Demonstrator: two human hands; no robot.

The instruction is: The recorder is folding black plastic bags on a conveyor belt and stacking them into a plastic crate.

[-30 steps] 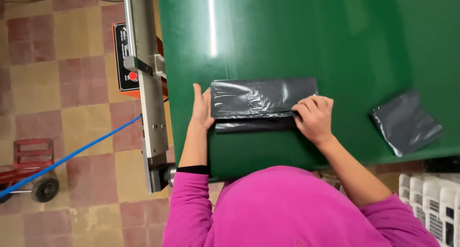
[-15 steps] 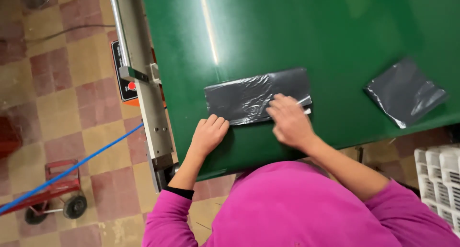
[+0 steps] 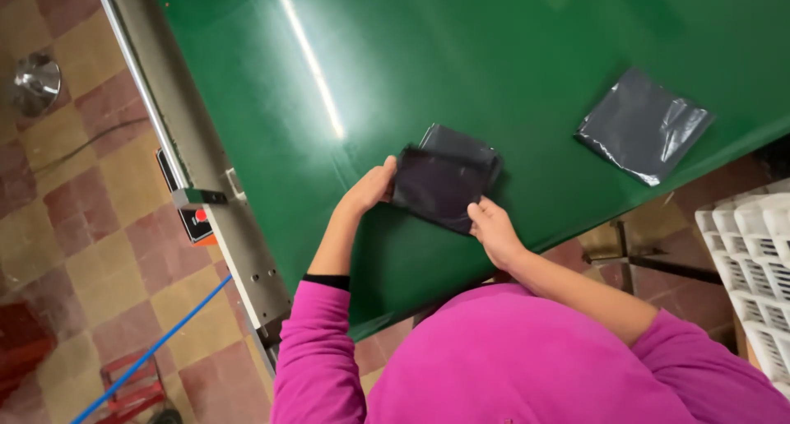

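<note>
A dark grey plastic bag (image 3: pixel 444 177), folded into a small square, is lifted just above the green table (image 3: pixel 411 62). My left hand (image 3: pixel 370 189) grips its left edge with the thumb on top. My right hand (image 3: pixel 491 227) pinches its lower right corner. Both arms wear bright pink sleeves. A second folded dark grey bag (image 3: pixel 642 126) lies flat on the table to the right, near the table's front edge, apart from both hands.
A metal rail (image 3: pixel 177 157) with a small control box and red button (image 3: pixel 196 218) runs along the table's left side. White plastic crates (image 3: pixel 749 268) stand at the right. A blue hose (image 3: pixel 156 346) and a red cart (image 3: pixel 132 387) lie on the tiled floor.
The long bag that lay flat under my hands has been folded into a small square and lifted. Both hands now grip it. The view has swung to the left.
</note>
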